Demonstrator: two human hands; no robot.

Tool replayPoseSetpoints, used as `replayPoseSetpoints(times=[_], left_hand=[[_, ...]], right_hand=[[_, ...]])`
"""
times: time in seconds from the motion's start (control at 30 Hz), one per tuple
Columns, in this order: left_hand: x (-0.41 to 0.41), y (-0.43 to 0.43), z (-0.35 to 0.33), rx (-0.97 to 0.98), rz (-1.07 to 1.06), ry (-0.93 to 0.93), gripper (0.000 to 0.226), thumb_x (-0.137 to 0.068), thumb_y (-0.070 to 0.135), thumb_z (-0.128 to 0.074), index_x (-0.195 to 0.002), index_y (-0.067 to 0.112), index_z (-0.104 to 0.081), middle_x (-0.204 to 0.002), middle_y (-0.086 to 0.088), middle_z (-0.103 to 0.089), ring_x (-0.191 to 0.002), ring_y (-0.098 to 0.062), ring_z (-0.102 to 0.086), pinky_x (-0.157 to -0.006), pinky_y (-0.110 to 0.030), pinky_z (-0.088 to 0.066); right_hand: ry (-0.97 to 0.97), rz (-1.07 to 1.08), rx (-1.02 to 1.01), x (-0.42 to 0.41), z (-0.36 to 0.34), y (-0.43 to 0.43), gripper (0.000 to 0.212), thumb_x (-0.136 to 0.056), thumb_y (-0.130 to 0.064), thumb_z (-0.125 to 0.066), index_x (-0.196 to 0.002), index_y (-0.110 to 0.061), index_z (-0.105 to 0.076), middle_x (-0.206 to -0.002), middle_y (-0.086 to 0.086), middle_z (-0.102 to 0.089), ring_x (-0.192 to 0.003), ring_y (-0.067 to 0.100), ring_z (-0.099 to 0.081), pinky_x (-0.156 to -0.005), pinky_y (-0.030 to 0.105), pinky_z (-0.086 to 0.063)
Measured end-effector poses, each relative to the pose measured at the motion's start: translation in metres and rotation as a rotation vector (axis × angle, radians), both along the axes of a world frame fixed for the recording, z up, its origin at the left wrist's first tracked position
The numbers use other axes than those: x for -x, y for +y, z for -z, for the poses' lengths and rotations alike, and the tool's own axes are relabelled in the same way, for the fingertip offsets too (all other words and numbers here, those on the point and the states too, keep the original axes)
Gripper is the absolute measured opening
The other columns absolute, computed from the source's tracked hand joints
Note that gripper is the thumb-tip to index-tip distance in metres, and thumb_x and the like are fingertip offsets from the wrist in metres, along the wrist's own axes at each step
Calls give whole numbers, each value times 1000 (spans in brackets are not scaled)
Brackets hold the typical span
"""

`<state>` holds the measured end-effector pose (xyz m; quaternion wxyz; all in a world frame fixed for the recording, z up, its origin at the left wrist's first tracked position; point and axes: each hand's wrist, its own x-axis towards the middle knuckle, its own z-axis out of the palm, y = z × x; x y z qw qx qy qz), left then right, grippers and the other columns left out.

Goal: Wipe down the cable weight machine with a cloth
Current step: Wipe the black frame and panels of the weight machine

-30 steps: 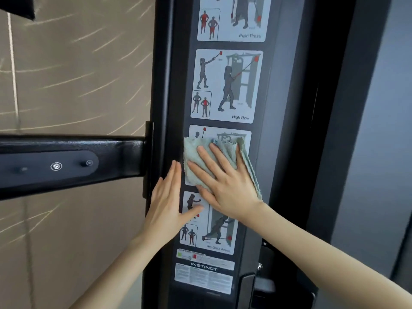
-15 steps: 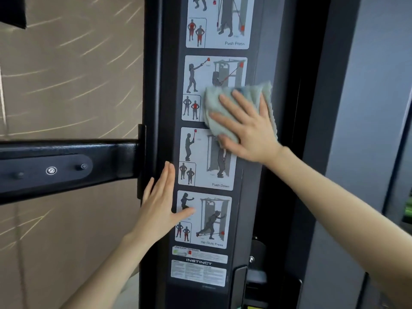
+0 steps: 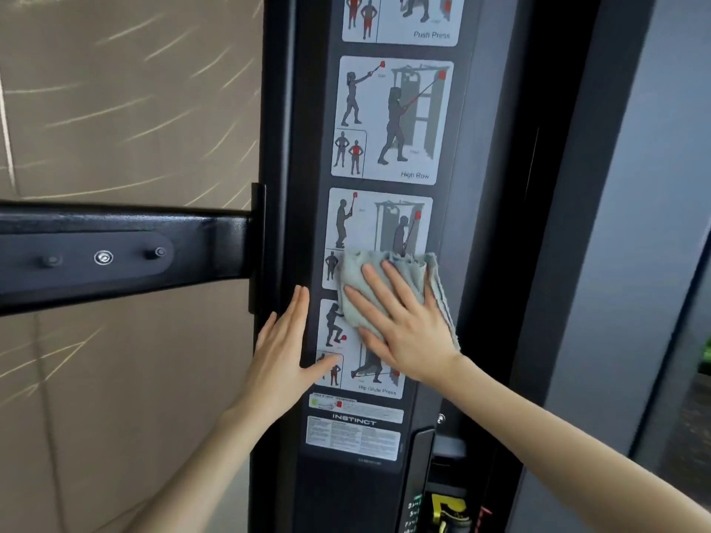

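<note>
A person's right hand (image 3: pixel 408 328) lies flat, fingers spread, pressing a pale green cloth (image 3: pixel 356 278) against the cable weight machine's black upright (image 3: pixel 458 225) and across its lower exercise decals (image 3: pixel 379 221). The left hand (image 3: pixel 284 352), flat and holding nothing, braces alongside. Soft, light and limp, the cloth likely wants palm pressure at its middle — loose edges would bunch.

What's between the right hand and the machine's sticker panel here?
The cloth: the right hand presses it flat against the panel, fingers straight, in the head view. The left hand rests bare on the panel beside it.
</note>
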<state>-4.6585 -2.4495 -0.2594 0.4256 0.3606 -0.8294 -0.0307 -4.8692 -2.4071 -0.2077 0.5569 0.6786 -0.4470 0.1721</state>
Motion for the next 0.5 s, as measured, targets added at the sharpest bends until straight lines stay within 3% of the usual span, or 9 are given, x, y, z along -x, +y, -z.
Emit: replayPoseSetpoints(times=[0.1, 0.2, 0.37, 0.5], left_hand=[[-8, 5, 21, -15, 8, -79, 104, -84, 54, -62, -146, 31, 17, -147, 23, 23, -112, 29, 35, -101, -5, 20], [-11, 6, 32, -32, 20, -104, 104, -85, 51, -64, -146, 30, 18, -147, 21, 24, -108, 31, 38, -106, -13, 15], [-9, -4, 42, 27, 23, -77, 107, -81, 57, -63, -152, 24, 10, -155, 11, 13, -123, 25, 34, -115, -32, 3], [-11, -16, 53, 70, 28, -58, 107, -79, 67, -57, -153, 24, 8, -158, 9, 10, -133, 18, 27, -117, -34, 2]], right_hand=[[104, 7, -60, 4, -12, -2, 58, -96, -48, -43, -148, -25, -34, -156, 7, -27, -145, 30, -21, -112, 57, -13], [91, -3, -10, -11, -60, -13, 54, -97, -46, -42, -147, -25, -37, -154, 8, -31, -143, 31, -24, -110, 58, -20], [-9, 39, 64, -35, -62, -25, 55, -98, -46, -39, -148, -24, -34, -156, 7, -27, -145, 30, -21, -111, 59, -13], [0, 22, 44, -40, -15, -26, 57, -96, -46, -41, -148, -23, -35, -155, 9, -28, -144, 32, -22, -113, 59, -7]])
